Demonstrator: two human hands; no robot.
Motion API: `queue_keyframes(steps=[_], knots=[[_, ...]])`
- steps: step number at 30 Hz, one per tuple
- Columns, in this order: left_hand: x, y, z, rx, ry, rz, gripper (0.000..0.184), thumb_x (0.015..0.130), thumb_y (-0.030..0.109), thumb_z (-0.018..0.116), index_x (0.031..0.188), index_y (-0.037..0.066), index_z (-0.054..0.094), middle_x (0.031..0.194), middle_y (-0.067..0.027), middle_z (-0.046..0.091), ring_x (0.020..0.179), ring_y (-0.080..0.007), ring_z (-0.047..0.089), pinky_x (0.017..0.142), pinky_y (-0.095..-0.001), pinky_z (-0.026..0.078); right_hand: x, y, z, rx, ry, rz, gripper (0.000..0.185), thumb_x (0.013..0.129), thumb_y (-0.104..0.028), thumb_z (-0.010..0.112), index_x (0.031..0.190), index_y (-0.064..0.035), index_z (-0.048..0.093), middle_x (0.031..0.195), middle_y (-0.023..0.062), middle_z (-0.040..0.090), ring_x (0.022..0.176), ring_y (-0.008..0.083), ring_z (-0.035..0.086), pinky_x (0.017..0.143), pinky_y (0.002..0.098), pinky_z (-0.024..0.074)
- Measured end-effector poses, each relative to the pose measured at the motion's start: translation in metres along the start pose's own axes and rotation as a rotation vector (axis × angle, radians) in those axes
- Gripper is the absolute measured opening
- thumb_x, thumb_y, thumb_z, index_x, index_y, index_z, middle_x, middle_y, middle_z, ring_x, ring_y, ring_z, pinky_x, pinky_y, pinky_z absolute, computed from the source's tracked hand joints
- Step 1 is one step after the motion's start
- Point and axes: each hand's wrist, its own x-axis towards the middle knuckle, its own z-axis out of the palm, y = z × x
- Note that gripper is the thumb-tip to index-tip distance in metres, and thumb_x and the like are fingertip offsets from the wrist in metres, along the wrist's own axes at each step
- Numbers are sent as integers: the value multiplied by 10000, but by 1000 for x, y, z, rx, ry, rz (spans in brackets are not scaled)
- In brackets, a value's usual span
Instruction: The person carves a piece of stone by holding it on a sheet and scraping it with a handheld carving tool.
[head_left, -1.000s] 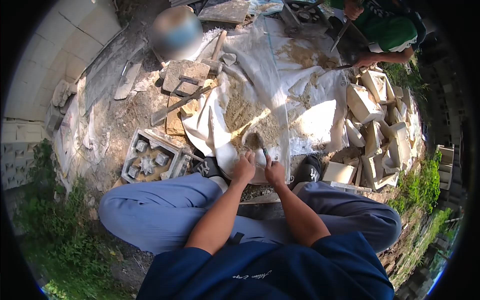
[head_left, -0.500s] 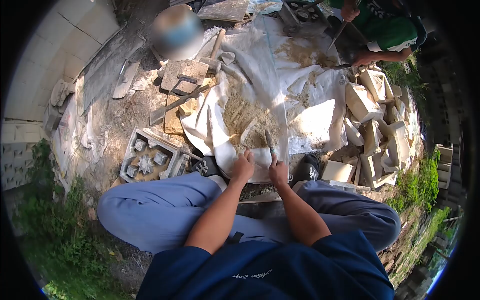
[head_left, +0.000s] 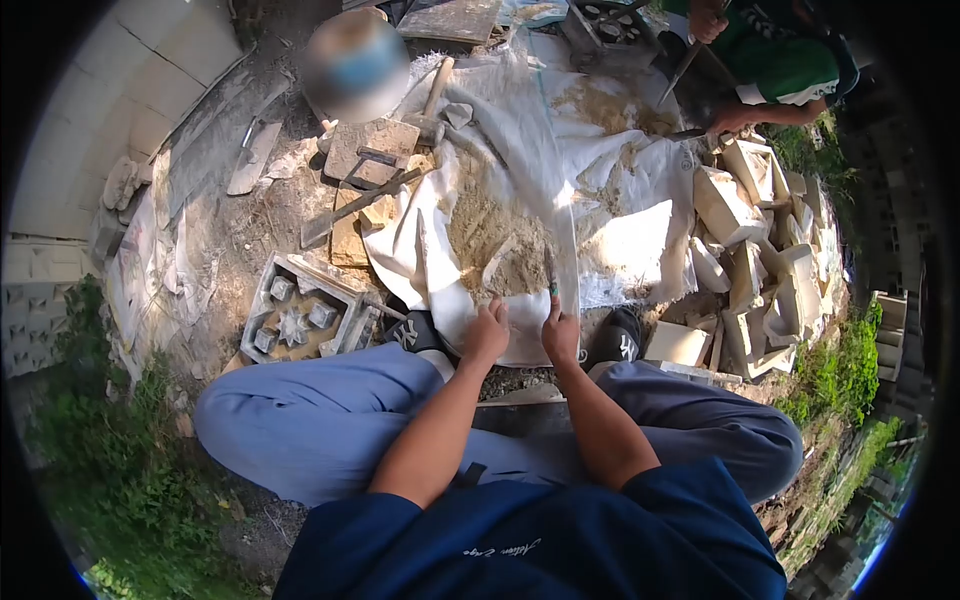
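Observation:
Fingers curled, my left hand [head_left: 487, 332] is closed at the near edge of a white sheet [head_left: 440, 290]; what it grips, if anything, is hidden. Just beyond it, a flat grey piece [head_left: 499, 260] leans in a heap of sandy, crumbly material [head_left: 485, 215]. My right hand [head_left: 561, 336] is wrapped round the handle of a small trowel [head_left: 552, 282], greenish near the fingers. The narrow blade points away from me over the right side of the heap, seen almost edge-on.
At left sits an octagonal mold [head_left: 300, 312] with star and block shapes. Beyond it lie a hammer [head_left: 432, 110], a stone slab [head_left: 370, 150] and a flat trowel [head_left: 254, 158]. Pale cast pieces [head_left: 745, 250] are piled at right. Another person's hand [head_left: 706, 24] holds a rod at upper right.
My right hand has shifted slightly right, and the trowel has turned from showing its blade face to nearly edge-on. My left hand has hardly moved.

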Motion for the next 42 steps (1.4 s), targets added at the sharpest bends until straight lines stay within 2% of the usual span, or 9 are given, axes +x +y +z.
queue_keyframes(steps=[2,5,8,13,17,26,36,37,42], knots=[[1,-2,0,5,-10,12,526,977,458,444,1089,-50,524,966,-338,641,951,-506,615,834,-554,477,10,23,12,29,-21,65,673,970,-533,431,897,88,679,819,337,638,854,498,622,791,527,458],[0,-3,3,10,-20,-18,526,976,458,444,1094,-49,518,969,-340,639,957,-504,614,836,-553,476,10,13,3,15,-41,1,841,959,-627,372,680,133,601,656,306,586,669,422,602,703,510,444],[2,0,2,3,-1,-28,515,977,451,446,1086,-46,527,968,-331,643,953,-499,618,834,-550,478,7,-24,-18,150,-27,-14,784,966,-585,408,729,134,610,648,322,570,656,433,597,692,503,449],[8,-8,11,-18,-9,35,512,978,451,447,1084,-40,547,973,-305,656,936,-487,629,829,-544,486,2,-47,-16,292,-22,-239,706,1017,-492,377,662,110,479,536,240,413,512,299,361,538,501,278],[4,-3,9,-45,59,33,525,977,468,439,1101,-30,550,957,-309,658,936,-486,629,834,-544,488,9,-9,20,-33,-147,-89,769,954,-594,412,821,115,679,831,397,607,918,512,623,840,534,463],[5,7,-3,37,30,-30,526,981,470,427,1088,-25,569,941,-319,657,918,-490,632,817,-540,499,-4,-45,-6,261,-86,-117,783,969,-581,418,631,111,556,599,285,570,630,459,569,640,539,407],[5,1,6,59,72,46,513,990,443,417,1135,-41,508,948,-329,652,910,-493,634,808,-558,496,10,-21,13,-67,-244,-91,743,978,-552,387,834,119,671,845,382,615,908,515,614,815,549,460],[3,3,3,63,43,36,520,990,446,417,1128,-46,507,952,-335,649,918,-492,633,812,-559,494,8,-24,12,-23,-183,-125,736,988,-535,392,758,120,636,708,351,594,712,458,629,702,547,443],[5,6,0,84,6,-21,520,991,444,416,1110,-53,513,957,-338,647,929,-493,631,814,-564,488,-4,-38,7,299,-64,-233,647,1017,-435,423,676,106,519,549,242,459,529,278,371,546,476,331]])
